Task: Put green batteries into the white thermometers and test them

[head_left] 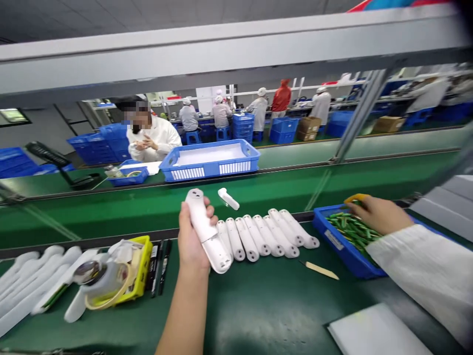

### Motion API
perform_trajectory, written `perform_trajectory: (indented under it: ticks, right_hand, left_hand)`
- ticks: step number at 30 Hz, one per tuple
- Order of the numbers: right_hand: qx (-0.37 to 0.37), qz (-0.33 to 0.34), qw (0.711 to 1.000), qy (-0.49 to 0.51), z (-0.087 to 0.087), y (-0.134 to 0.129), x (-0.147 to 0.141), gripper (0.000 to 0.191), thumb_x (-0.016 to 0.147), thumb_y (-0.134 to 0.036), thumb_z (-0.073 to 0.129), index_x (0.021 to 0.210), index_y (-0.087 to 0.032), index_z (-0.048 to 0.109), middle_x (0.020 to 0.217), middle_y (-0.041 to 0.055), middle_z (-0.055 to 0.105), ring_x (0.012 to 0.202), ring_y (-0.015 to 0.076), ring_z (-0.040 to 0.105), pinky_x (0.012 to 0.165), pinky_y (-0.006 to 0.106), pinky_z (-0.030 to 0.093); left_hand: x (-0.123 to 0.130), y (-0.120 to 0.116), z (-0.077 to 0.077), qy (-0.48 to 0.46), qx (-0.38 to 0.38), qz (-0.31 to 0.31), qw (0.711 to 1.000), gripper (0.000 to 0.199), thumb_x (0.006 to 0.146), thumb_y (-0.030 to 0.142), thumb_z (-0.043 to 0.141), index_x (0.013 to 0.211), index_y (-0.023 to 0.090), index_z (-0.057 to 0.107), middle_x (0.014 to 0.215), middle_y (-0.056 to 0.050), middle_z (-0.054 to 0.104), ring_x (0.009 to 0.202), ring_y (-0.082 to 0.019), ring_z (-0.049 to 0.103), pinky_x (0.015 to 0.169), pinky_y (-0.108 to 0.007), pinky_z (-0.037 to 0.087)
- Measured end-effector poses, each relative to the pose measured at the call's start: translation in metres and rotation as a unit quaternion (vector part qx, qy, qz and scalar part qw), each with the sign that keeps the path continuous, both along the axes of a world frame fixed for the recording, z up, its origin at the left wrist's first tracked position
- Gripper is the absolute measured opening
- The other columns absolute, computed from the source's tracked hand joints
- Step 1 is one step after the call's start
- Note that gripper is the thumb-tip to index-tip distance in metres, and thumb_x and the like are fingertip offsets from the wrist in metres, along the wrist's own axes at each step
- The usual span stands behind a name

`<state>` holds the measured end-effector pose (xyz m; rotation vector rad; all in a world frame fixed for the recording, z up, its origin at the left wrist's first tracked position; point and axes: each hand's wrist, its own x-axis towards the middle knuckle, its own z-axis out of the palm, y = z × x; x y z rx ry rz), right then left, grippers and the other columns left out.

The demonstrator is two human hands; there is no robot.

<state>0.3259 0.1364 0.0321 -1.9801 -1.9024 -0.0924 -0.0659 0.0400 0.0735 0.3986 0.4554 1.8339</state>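
Observation:
My left hand is wrapped round a white plastic housing, held tilted above the green bench. Over at the right, my right hand reaches over a blue bin of small green parts. A yellow covering shows on one of its fingertips; the other fingers are partly hidden, and whether they pinch a part cannot be made out. Several similar white housings lie in a row beside my left hand. A tan pointed tool rests on the bench between that row and the bin.
On the left are a yellow basket with a bottle, black pens and more white pieces. One white part lies on the green belt. Beyond stand a blue tray and a person in white.

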Motion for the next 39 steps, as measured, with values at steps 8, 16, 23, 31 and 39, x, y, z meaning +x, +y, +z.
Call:
perform_trajectory:
  ticks: [8, 16, 23, 31, 39]
  right_hand:
    - [0.012, 0.238, 0.906, 0.350, 0.063, -0.072, -0.143, 0.034, 0.081, -0.061, 0.050, 0.081, -0.027, 0.056, 0.051, 0.0005, 0.051, 0.046, 0.0155, 0.048, 0.046, 0.029, 0.044]
    - [0.149, 0.435, 0.843, 0.279, 0.033, -0.117, -0.246, 0.005, 0.090, -0.022, 0.048, 0.088, -0.023, 0.052, 0.073, 0.0015, 0.061, 0.063, 0.0144, 0.057, 0.055, 0.025, 0.044]
    - [0.178, 0.548, 0.801, 0.162, 0.017, -0.117, -0.256, 0.017, 0.089, -0.012, 0.041, 0.075, -0.022, 0.040, 0.061, -0.0015, 0.053, 0.053, 0.0121, 0.048, 0.048, 0.025, 0.037]
    - [0.063, 0.451, 0.862, 0.224, 0.000, -0.117, -0.243, 0.010, 0.084, -0.019, 0.046, 0.092, -0.025, 0.045, 0.068, -0.0010, 0.054, 0.058, 0.0138, 0.051, 0.049, 0.025, 0.039]
    - [0.053, 0.467, 0.848, 0.247, 0.008, -0.110, -0.245, 0.008, 0.086, -0.017, 0.042, 0.084, -0.024, 0.046, 0.065, -0.0014, 0.054, 0.058, 0.0133, 0.053, 0.050, 0.025, 0.039]
  left_hand:
    - [0.003, -0.004, 0.000, -0.045, -0.004, -0.071, 0.996, 0.039, 0.094, 0.038, 0.034, 0.081, 0.012, 0.059, 0.064, 0.000, 0.047, 0.046, -0.004, 0.041, 0.042, -0.011, 0.040]
    - [0.004, -0.006, 0.003, -0.073, -0.022, -0.081, 0.994, 0.043, 0.094, 0.042, 0.032, 0.079, 0.011, 0.058, 0.058, 0.002, 0.044, 0.042, -0.003, 0.042, 0.041, -0.011, 0.039]
    - [0.001, -0.005, 0.001, -0.047, 0.000, -0.063, 0.997, 0.043, 0.094, 0.044, 0.031, 0.078, 0.013, 0.057, 0.059, 0.002, 0.043, 0.042, -0.003, 0.040, 0.040, -0.011, 0.038]
    - [0.011, -0.007, -0.001, -0.006, 0.010, -0.086, 0.996, 0.041, 0.092, 0.046, 0.034, 0.079, 0.014, 0.058, 0.059, 0.002, 0.045, 0.042, -0.004, 0.042, 0.038, -0.012, 0.038]
    - [0.011, -0.004, -0.002, -0.048, -0.033, -0.060, 0.997, 0.043, 0.093, 0.045, 0.032, 0.077, 0.013, 0.056, 0.058, 0.003, 0.043, 0.040, -0.003, 0.042, 0.037, -0.011, 0.036]
